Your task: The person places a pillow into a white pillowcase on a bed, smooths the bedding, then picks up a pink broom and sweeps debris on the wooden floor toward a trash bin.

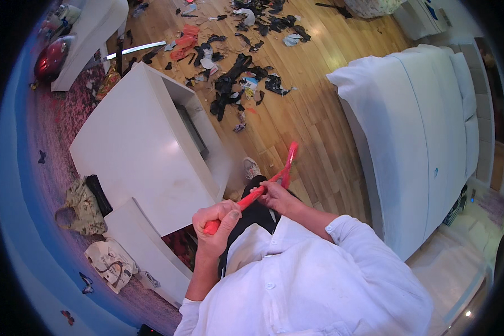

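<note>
A red broom (252, 199) slants across the front of my body, its shaft held in both fists. My left hand (218, 222) grips the upper end, and a red tip pokes out past the fingers. Lower down the shaft, my right hand (277, 196) is closed around it. The red broom head (292, 157) is angled away beyond the right hand, close to the wooden floor (323, 155); whether it touches is unclear. Torn black plastic scraps (235, 80) lie scattered ahead, mixed with white pieces and a red plastic scrap (186, 42).
A white cabinet (138, 151) with an open compartment stands at the left. Beside it, a patterned bag (84, 210) and a white printed bag (111, 264) rest near the wall. To the right is a bed (403, 138) with white bedding. A red helmet-like object (53, 59) sits at the far left.
</note>
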### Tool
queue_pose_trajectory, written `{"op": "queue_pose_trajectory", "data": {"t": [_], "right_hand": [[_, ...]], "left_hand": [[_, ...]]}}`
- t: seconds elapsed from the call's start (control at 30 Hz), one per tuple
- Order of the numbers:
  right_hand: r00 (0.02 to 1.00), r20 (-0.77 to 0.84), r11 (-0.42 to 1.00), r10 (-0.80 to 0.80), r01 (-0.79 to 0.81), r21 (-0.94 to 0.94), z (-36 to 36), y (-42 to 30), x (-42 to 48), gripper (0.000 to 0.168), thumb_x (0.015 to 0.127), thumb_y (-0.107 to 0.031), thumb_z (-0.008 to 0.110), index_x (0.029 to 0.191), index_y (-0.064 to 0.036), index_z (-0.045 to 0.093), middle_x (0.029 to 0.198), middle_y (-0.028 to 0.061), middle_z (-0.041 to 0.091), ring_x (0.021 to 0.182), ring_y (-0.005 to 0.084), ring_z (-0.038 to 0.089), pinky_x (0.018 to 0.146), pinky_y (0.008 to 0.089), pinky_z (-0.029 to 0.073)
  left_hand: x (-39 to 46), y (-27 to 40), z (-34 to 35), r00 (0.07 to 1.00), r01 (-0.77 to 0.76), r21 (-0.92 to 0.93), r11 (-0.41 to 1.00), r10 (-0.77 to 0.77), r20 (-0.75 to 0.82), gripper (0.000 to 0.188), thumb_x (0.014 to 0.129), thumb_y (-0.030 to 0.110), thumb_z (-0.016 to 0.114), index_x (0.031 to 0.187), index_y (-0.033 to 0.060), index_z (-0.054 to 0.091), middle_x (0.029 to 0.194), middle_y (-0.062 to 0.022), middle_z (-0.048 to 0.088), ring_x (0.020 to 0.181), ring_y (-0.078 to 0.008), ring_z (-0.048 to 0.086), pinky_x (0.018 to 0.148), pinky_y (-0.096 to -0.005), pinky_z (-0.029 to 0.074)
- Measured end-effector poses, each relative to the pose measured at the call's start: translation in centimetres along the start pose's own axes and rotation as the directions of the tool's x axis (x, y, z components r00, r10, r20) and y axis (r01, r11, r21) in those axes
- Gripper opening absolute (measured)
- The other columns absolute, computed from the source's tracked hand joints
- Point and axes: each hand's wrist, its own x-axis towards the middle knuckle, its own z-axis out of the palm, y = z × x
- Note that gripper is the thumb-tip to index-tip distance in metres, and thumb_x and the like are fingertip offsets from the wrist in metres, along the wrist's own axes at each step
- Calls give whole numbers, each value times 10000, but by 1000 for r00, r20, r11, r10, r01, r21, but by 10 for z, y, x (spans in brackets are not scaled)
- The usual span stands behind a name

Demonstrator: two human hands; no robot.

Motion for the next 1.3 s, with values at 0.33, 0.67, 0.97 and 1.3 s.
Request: {"op": "queue_pose_trajectory", "data": {"t": [0.33,0.67,0.97,1.3], "right_hand": [[912,195,902,-361,395,-177,132,-10,-31,207,925,-203,453,879,-16,530,868,136,624,630,144,553,540,203,458],[908,189,871,-375,414,-264,172,-60,10,269,940,-257,443,870,-17,542,812,99,621,616,143,574,463,204,422],[930,212,893,-300,352,-280,194,-127,-14,288,951,-280,471,900,-10,557,788,85,624,641,127,582,461,194,414],[883,29,808,-469,442,-390,127,-251,-36,190,916,-263,525,847,-87,544,698,33,585,532,120,533,399,223,338]], "left_hand": [[34,55,-15,933,-308,199,930,254,255,326,739,-90,615,547,18,376,526,-69,420,486,-211,429,507,-318,373],[61,61,14,786,-540,381,751,286,549,356,686,-50,682,525,49,380,510,-66,360,475,-241,389,495,-342,310],[94,81,29,862,-506,204,838,489,131,299,672,-110,635,552,28,399,525,-73,422,483,-227,423,551,-345,398],[188,27,72,946,-172,-23,985,159,-283,230,872,-6,500,658,51,436,622,-49,501,615,-172,480,802,-414,447]]}}
